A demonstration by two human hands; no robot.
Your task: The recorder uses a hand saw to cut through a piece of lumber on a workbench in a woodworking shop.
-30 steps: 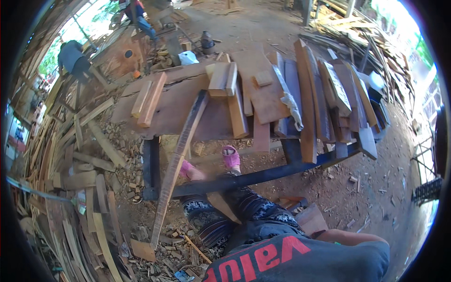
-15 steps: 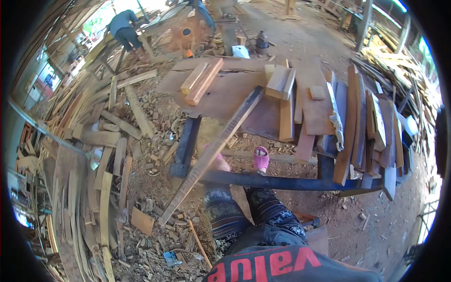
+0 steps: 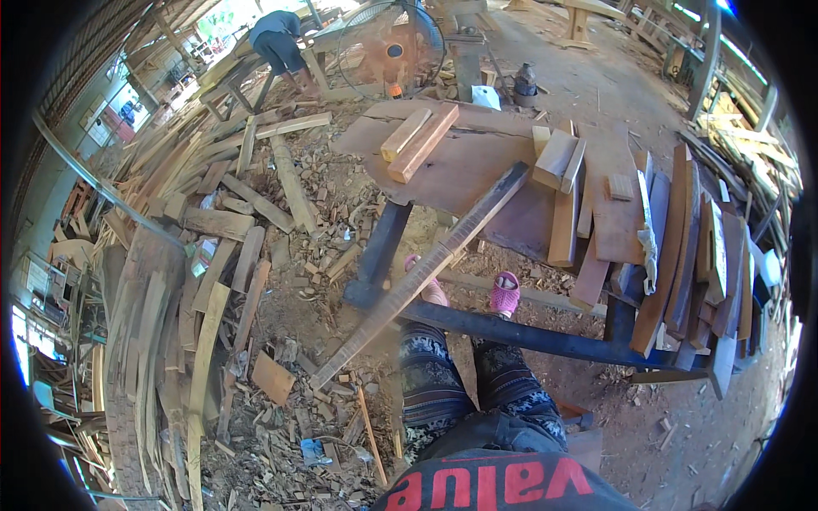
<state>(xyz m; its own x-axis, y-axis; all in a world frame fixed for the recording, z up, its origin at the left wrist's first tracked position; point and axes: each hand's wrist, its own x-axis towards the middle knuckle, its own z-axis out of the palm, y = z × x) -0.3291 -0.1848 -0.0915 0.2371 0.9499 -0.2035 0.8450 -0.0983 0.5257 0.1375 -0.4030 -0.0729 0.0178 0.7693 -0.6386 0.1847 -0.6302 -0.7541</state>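
Hands out of view, we can't tell their grip; we'd best steady that long, dark-tipped brown wooden bar (image 3: 417, 278)!

Along my left, long wood offcuts (image 3: 152, 358) lie heaped, with a pale rail (image 3: 94, 183) curving past them. Chips (image 3: 281, 464) cover the ground near my legs, 1 crumpled blue wrapper (image 3: 313, 451) among them. Ahead of me, to the left, 1 person (image 3: 279, 47) bends over near a round fan (image 3: 394, 51). I see 1 white bag (image 3: 486, 97) just beside a dark jug (image 3: 525, 83); far right, piled lumber (image 3: 750, 136).
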